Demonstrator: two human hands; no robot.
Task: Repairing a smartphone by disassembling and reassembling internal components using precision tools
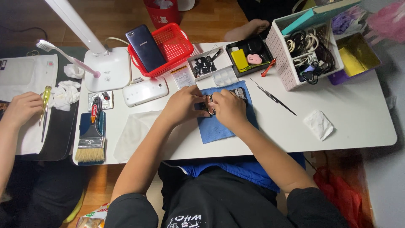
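You wore a black short-sleeved top whose sleeves ended above the elbows, leaving both forearms bare down to your left hand (183,104) and right hand (230,109), with black trousers bearing small white lettering at the lap

A red plastic mesh basket (171,44) is sitting near the back edge of the white table (358,114), a dark smartphone (144,47) leaning in it. A white desk lamp (105,69) is standing toward the back left corner, a wide paintbrush (91,137) lying at the front left corner. Long black tweezers (273,97) and a crumpled white tissue (319,124) are lying toward the right edge.
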